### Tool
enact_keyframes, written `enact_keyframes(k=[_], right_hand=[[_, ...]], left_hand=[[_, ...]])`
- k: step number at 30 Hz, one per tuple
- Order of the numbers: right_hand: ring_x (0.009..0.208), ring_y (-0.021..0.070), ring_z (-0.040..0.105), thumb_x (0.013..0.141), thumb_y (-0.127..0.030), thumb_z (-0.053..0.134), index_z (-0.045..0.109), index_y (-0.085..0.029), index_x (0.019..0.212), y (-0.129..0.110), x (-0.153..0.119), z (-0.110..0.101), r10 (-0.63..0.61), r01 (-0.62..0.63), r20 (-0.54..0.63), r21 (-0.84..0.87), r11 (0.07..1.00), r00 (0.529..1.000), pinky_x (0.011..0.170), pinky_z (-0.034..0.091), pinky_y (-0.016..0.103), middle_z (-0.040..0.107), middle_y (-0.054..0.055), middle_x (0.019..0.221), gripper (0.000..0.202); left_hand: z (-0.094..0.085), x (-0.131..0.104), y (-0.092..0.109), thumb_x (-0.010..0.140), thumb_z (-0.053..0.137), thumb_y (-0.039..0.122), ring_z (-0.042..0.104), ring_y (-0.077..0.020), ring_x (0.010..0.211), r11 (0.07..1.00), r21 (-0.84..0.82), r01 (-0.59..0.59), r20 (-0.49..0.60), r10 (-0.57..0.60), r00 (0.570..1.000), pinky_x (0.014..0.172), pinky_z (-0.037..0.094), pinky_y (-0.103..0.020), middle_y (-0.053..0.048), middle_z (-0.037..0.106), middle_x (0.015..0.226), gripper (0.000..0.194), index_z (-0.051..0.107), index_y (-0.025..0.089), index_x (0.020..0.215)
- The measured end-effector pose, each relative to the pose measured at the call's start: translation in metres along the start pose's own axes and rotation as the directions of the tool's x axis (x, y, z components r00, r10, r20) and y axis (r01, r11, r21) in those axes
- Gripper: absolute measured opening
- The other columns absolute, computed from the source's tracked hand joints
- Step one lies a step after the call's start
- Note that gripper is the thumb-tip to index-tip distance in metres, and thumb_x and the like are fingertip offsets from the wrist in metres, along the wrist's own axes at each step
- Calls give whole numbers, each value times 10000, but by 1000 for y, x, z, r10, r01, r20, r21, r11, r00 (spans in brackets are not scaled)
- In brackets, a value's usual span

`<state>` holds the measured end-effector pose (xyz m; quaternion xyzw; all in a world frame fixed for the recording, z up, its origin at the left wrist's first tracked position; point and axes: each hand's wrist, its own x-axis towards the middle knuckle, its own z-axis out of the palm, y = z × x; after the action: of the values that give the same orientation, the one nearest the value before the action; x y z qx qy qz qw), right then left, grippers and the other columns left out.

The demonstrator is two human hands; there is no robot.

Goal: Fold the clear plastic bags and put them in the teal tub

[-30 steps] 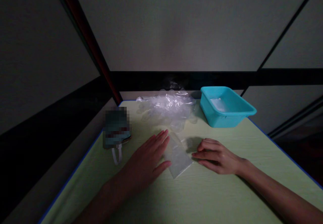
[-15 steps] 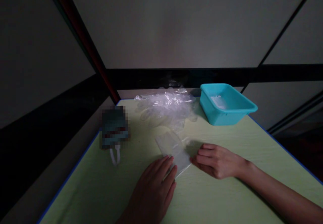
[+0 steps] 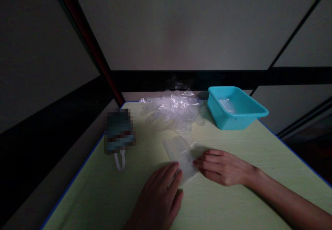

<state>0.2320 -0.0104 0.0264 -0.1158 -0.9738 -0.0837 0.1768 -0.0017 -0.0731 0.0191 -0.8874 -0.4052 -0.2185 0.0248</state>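
A thin, clear disposable plastic glove [image 3: 178, 147], folded into a flat strip, lies slantwise on the table between my hands. My left hand [image 3: 160, 192] rests with fingers stretched out, their tips on the glove's near left edge. From the right, my right hand [image 3: 220, 167] has its fingers curled and pressed together at the glove's right edge, pinching the film there. Beyond them is a loose, crinkled heap of similar clear plastic gloves [image 3: 173, 107].
A turquoise plastic basket [image 3: 233, 119] stands at the back right with a piece of clear plastic [image 3: 227, 104] inside. At the left edge sits a pixelated dark item [image 3: 119, 131] with a whitish loop. The pale green table [image 3: 98, 195] meets panelled walls behind.
My right hand has shifted slightly left, its fingertips now over the glove's right edge. My left hand stays nearly in place, its thumb slightly further from the fingers. The view has moved a little.
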Motion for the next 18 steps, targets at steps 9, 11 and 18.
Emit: enact_keyframes(k=[9,11,18], right_hand=[[963,182,565,889,-143,385,595,-116,857,-4,-1,4,20,-19,-27,45,999,999,796,479,305,603,79,1124,214],[943,181,576,879,-144,404,590,-124,829,-4,-1,4,35,-33,-41,38,999,999,772,489,306,617,75,1100,193],[1006,190,559,874,-272,433,576,-145,836,-6,1,5,76,-73,-34,83,994,997,801,479,332,610,92,1108,196]], left_hand=[[7,7,4,784,441,157,622,-246,914,991,136,-8,-16,10,1000,762,531,-371,-125,635,1077,296,605,92,1022],[10,8,5,788,424,135,624,-248,908,986,166,-10,-8,11,1000,753,531,-372,-136,637,1068,298,600,78,1021],[11,6,4,772,346,-2,620,-216,918,981,193,-14,14,12,1000,774,508,-329,-113,648,1046,354,584,111,1008]])
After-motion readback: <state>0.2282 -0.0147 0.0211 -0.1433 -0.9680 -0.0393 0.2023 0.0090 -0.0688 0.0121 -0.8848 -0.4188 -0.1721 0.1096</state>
